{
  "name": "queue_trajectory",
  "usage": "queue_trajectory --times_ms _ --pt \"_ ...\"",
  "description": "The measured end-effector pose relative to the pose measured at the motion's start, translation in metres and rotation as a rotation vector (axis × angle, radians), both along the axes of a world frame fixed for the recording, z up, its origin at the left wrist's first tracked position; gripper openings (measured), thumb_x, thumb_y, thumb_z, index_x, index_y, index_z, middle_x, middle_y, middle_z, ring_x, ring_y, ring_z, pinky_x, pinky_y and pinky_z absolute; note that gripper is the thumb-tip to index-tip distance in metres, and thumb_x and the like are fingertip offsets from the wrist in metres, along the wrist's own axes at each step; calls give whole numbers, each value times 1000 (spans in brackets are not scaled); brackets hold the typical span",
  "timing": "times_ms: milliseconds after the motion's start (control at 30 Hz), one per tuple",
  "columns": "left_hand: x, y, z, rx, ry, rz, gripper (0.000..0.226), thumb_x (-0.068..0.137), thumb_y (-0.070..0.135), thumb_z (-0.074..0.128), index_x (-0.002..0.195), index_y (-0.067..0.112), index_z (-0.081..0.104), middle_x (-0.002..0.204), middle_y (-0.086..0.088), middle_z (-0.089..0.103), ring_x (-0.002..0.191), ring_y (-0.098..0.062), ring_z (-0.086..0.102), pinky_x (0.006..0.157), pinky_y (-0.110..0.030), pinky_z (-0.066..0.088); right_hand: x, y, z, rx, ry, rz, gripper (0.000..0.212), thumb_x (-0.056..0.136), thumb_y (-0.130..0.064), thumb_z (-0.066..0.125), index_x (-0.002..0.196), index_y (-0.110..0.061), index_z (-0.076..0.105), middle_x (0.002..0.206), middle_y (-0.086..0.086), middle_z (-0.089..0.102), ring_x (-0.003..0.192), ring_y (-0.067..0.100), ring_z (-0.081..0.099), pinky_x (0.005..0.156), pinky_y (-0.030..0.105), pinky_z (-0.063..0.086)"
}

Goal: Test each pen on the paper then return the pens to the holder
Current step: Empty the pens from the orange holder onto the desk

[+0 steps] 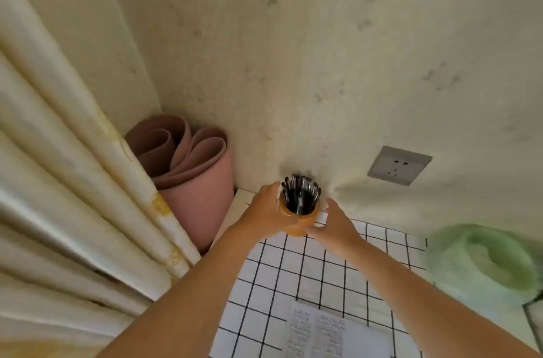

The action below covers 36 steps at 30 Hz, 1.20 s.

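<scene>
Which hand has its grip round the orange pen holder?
The left hand: it curls round the orange cylindrical pen holder full of dark pens. The right hand lies spread open beside it, not wrapped round it.

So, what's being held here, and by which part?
The orange pen holder, by its wall: the left hand grips its left side near the rim; the right hand meets its lower right side, grip unclear.

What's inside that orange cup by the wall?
Dark pens with silver clips stand packed in the cup, tops sticking out. Their lower parts and the cup's bottom are hidden by its wall.
</scene>
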State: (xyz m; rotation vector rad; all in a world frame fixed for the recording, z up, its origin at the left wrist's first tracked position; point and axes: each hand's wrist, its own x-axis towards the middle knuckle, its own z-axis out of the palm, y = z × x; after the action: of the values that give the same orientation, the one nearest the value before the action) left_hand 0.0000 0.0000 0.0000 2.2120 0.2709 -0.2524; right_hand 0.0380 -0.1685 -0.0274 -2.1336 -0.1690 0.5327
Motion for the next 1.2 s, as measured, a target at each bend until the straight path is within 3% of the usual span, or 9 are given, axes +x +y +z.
queue_trajectory --times_ms 100,167,300,400,533,800,967,1067,1200 --pt "2 -10 -12 -132 -145 -22 44 80 17 79 105 40 52 108 17 49 96 18 46 73 1 33 9 7 -32 118 -11 -14 71 73 -9 82 128 -25 41 111 -13 60 93 -1 57 70 7 46" --pt "5 -13 -33 -193 -173 -25 50 78 14 80 85 46 43 88 27 47 83 23 50 67 4 37 17 14 -59 199 -24 -62 82 66 -6 87 130 -25 39 106 -10 63 91 0 62 62 9 50" --pt "11 -8 -79 -327 -237 73 45 60 34 76 95 53 54 94 29 67 95 9 62 84 -15 50 22 23 -96 257 -149 -131 94 59 -18 93 133 -28 34 108 -13 65 93 -1 65 70 15 53" --pt "13 -1 -101 -314 -294 78 56 63 27 80 101 60 57 106 23 69 102 5 62 92 -27 55 19 21 -100 221 -234 -133 88 59 -20 89 130 -26 37 103 -13 64 94 3 65 70 17 51" --pt "0 0 -102 -314 -342 48 64 69 17 87 113 51 55 116 16 67 106 1 62 91 -22 54 -1 7 -85 241 -349 -102 85 53 -29 86 123 -35 37 108 -15 61 97 -1 61 73 13 47" --pt "-79 -36 -79 -315 -377 -40 68 69 37 89 130 30 59 118 18 65 104 0 63 79 -17 52 -95 -47 -60 237 -509 -103 84 57 -44 91 126 -47 44 121 -20 56 111 0 57 92 25 51" --pt "-137 -63 -85 -312 -341 -119 58 72 40 86 123 30 63 116 17 68 113 -1 61 93 -23 49 -162 -81 -48 115 -535 -85 88 58 -45 90 126 -48 35 112 -27 59 98 -11 59 77 11 47" --pt "-159 -73 -96 -332 -310 -107 79 68 38 90 136 28 51 128 11 62 119 -8 58 90 -21 48 -190 -95 -49 43 -582 -66 80 58 -44 89 121 -45 40 107 -25 62 95 -13 58 74 11 48" --pt "-174 -82 -103 -293 -318 -100 128 62 37 94 157 31 7 146 10 40 131 -13 47 100 -28 42 -199 -110 -57 -147 -707 0 61 53 -49 82 104 -40 49 93 -20 64 84 1 62 69 32 55"
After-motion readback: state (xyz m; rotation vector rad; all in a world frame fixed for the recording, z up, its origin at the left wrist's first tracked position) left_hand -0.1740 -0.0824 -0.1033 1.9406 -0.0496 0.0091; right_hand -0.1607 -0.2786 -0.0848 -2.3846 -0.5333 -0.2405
